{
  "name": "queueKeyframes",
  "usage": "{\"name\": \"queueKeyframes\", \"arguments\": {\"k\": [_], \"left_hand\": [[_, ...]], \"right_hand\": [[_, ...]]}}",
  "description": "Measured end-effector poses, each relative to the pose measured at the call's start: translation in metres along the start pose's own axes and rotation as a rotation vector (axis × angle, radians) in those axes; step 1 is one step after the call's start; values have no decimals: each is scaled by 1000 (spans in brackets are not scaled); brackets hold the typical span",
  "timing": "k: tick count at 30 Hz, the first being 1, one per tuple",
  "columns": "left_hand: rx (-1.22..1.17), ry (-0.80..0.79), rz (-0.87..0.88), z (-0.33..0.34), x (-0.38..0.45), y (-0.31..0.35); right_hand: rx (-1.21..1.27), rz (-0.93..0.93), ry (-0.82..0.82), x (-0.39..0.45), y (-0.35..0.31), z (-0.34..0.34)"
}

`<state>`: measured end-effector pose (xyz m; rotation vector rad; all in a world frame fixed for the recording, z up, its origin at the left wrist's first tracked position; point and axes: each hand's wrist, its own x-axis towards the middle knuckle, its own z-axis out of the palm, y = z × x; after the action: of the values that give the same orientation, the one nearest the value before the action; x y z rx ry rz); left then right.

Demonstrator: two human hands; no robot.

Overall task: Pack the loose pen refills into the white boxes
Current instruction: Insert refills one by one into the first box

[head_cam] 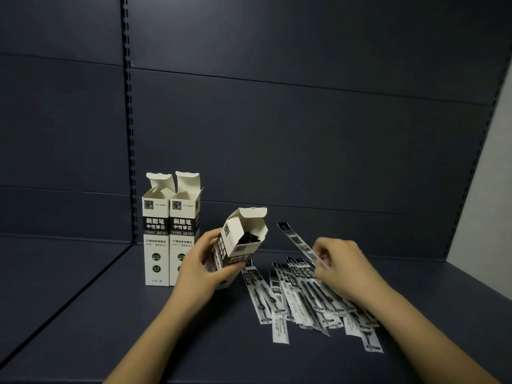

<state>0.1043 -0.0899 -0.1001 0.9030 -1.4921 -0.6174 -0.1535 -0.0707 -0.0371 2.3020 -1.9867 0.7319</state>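
Note:
My left hand (200,264) grips a white box (241,242) tilted to the right, its top flap open and dark refill ends showing inside. My right hand (342,261) pinches one wrapped pen refill (297,241) by its lower end, the refill slanting up and left toward the box mouth without touching it. A pile of several loose wrapped refills (302,295) lies on the dark shelf below and between my hands. Two more white boxes (156,239), (182,236) stand upright side by side to the left with their flaps open.
The dark shelf surface (138,328) runs to a back panel (304,134) close behind the boxes. A slotted upright (128,120) stands at the left rear, with a seam in the shelf running forward from it. A pale wall (487,176) borders the right.

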Motion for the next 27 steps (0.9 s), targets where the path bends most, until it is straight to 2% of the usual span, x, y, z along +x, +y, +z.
{"name": "queueKeyframes", "arguments": {"k": [7, 13, 16, 19, 22, 27], "left_hand": [[11, 4, 0, 0, -1, 2], [3, 2, -4, 0, 0, 1], [5, 7, -10, -1, 0, 0], [10, 0, -14, -1, 0, 1], [2, -3, -12, 0, 0, 1], [-6, -2, -6, 0, -1, 2]], "right_hand": [[273, -419, -18, -23, -51, -30], [765, -389, 97, -23, -78, -43], [896, -398, 148, -18, -83, -48], [958, -396, 225, -14, -86, -49], [885, -379, 255, -7, -87, -42], [756, -395, 200, 2, -83, -30]]}}
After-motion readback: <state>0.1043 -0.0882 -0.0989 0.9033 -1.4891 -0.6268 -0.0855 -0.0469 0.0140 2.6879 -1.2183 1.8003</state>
